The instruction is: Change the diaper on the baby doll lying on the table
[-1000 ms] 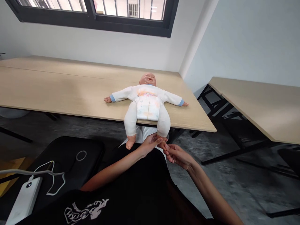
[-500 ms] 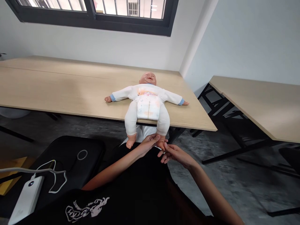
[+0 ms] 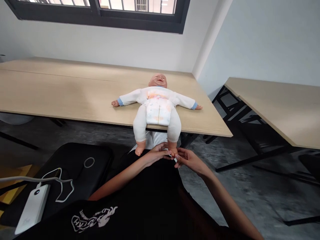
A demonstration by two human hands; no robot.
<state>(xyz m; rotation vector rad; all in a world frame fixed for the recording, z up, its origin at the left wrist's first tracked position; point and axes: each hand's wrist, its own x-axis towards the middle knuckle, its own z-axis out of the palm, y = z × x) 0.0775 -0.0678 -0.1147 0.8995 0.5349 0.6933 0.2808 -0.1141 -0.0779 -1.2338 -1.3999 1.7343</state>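
A baby doll (image 3: 159,91) lies on its back on the wooden table (image 3: 95,96), arms spread wide and legs hanging over the front edge. It wears a white top with blue cuffs and a patterned diaper (image 3: 158,113). My left hand (image 3: 160,152) is closed around the doll's foot (image 3: 172,148) on the right side of the picture, thumb near the toes. From the other side, my right hand (image 3: 186,158) pinches the toes of that same foot. The doll's other foot (image 3: 140,148) hangs free beside my left wrist.
On the left, a black chair (image 3: 82,180) bears a white power bank (image 3: 33,208) with a white cable and a ring-shaped item (image 3: 89,162). Another table (image 3: 277,110) stands on the right, with dark folding legs. A window (image 3: 100,13) is in the wall behind.
My left thumb has shifted down from the ankle toward the toes. My right fingers have drawn in behind the foot. The view has tilted slightly.
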